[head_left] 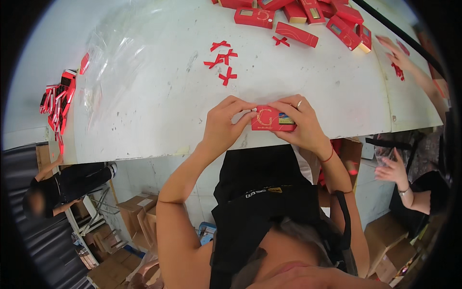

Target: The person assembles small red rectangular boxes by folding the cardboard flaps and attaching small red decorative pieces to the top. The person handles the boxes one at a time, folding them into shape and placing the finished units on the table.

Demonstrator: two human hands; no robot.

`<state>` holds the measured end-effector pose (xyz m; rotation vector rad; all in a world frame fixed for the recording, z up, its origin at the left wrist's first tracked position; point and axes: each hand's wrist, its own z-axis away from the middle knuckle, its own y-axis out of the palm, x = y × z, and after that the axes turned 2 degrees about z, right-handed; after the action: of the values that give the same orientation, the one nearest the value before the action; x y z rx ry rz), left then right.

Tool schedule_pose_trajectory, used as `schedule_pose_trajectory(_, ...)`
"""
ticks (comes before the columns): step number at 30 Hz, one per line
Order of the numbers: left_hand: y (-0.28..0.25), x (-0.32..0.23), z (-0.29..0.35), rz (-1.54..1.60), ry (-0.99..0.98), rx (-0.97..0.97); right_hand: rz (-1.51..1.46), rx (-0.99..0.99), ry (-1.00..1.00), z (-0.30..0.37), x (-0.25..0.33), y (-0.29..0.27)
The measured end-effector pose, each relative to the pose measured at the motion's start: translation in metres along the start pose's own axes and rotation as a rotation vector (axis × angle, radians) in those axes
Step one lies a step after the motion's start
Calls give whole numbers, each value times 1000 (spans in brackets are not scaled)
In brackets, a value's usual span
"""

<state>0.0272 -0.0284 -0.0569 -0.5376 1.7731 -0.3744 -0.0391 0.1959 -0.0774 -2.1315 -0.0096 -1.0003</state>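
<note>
A small red box [265, 119] with gold print and a little window is held just above the near edge of the table. My right hand [303, 123] grips its right end, fingers along the top and thumb side below. At the box's upper left corner, the thumb and forefinger of my left hand [227, 120] are pinched together; a tiny pale bit shows at their tips, too small to name. Beyond my hands lie several red ribbon bows [227, 76] in a loose group. Another bow [281, 41] sits farther right, beside a red box [297, 34].
Several red boxes [254, 17] are heaped at the far right of the white table [163, 111]. Clear plastic sheeting [103, 62] lies at the left, near a pile of red and black pieces [60, 101]. Co-workers are at both sides; one's hand [393, 168] is at right. Cardboard cartons [137, 212] stand below.
</note>
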Motion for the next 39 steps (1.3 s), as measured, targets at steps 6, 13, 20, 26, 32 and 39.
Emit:
schedule_pose_trajectory(6, 3, 17, 5, -205, 165, 41, 36, 17, 18, 5, -2, 10)
schedule_pose_trajectory(13, 4, 21, -2, -307, 321, 60, 59, 9, 22, 5, -2, 9)
schedule_pose_trajectory(20, 3, 19, 1, -70, 46, 45, 37, -19, 30, 10, -4, 13)
schedule_pose_trajectory(26, -8, 7, -4, -300, 203, 176, 70, -49, 12, 13, -8, 17)
schedule_pose_trajectory(32, 1, -10, -15, -736, 254, 304, 78, -58, 8, 15, -9, 19)
schedule_pose_trajectory(39, 18, -20, -15, -832, 171, 196, 117, -101, -26, 18, -13, 23)
